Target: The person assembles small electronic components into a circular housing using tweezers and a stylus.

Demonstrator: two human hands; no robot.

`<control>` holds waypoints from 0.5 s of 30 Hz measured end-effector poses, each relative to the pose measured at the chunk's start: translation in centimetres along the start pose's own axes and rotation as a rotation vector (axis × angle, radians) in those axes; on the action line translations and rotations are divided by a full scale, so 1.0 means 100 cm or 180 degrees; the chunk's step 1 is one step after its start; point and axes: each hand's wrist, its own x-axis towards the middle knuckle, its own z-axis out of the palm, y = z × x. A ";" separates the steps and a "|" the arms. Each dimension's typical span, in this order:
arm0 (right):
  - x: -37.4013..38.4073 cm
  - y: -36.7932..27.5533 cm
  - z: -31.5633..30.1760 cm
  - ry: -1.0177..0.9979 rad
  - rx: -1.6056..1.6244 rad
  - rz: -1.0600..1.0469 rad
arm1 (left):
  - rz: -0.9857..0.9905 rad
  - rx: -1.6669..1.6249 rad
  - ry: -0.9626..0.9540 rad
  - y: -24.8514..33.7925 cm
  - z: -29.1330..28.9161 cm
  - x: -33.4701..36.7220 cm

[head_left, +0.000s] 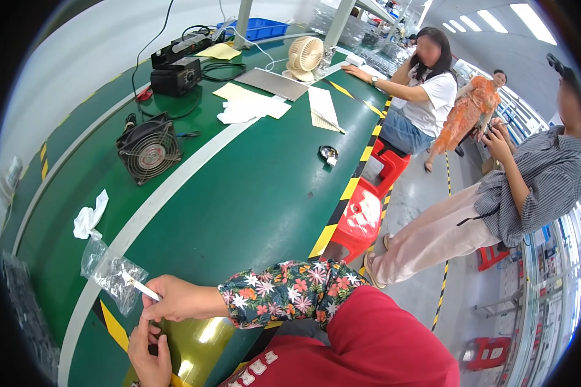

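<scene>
My right hand (173, 298), in a floral sleeve, reaches in from the right with its fingers closed on a slim white stick (144, 287). The stick's far tip lies over a clear plastic bag (114, 276) on the green table. My left hand (147, 353) is just below, its fingers curled and meeting the right hand's fingertips. Whatever is pinched there is too small or hidden to make out. Under both hands is a shiny yellowish, see-through sheet (203, 345) at the table edge. A crumpled white tissue (91, 216) sits beyond the bag.
Farther along the green table (232, 193) stand a black metal-grilled fan (150, 153), a black box with a knob (175, 76), a cream fan (305, 57) and white cloths (242, 108). Red stools (358, 216) line its right side. Several people are nearby, one (426, 90) seated.
</scene>
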 end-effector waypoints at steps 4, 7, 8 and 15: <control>0.000 0.000 0.000 -0.0004 0.0006 0.0021 | -0.0038 -0.0026 -0.0037 0.002 -0.001 0.001; -0.001 -0.002 0.000 -0.0004 -0.0018 0.0037 | -0.0021 -0.0029 -0.0016 0.002 0.000 0.001; -0.001 -0.002 0.000 0.0009 -0.0031 0.0043 | 0.0002 -0.0034 0.0003 0.002 0.000 0.000; 0.000 -0.001 0.000 0.0012 -0.0046 0.0018 | -0.0075 -0.0029 -0.0070 0.004 -0.001 0.001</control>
